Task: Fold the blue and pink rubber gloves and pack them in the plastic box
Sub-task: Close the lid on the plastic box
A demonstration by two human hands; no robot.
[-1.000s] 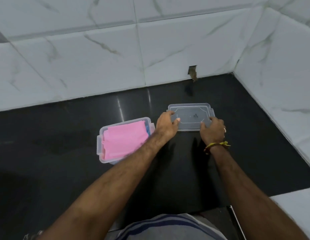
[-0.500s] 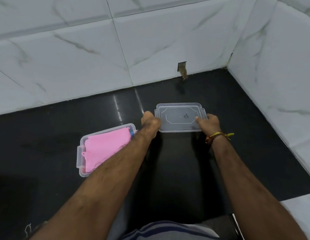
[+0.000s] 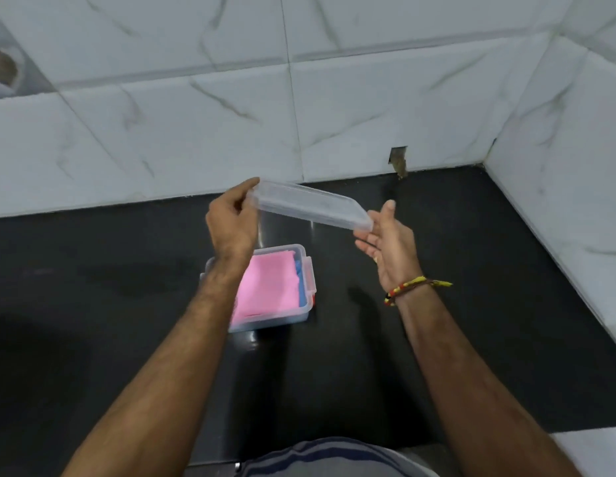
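A clear plastic box [image 3: 308,280] stands on the black counter below my hands. A folded pink glove [image 3: 268,287] lies on top inside it, and a strip of blue glove [image 3: 301,280] shows along its right side. The clear lid [image 3: 310,204] is in the air above the box, tilted down to the right. My left hand [image 3: 230,222] grips its left end. My right hand [image 3: 389,239], palm up, holds its right end with thumb and fingers. My left forearm hides the box's left part.
The black counter [image 3: 471,304] runs to white marble-look tiled walls at the back and right. A small chipped hole [image 3: 398,160] sits at the base of the back wall. A white ledge [image 3: 595,449] is at the lower right.
Both hands have lifted the lid off the counter and raised it, tilted, over the box. The view has shifted so the box now sits centred under the hands.
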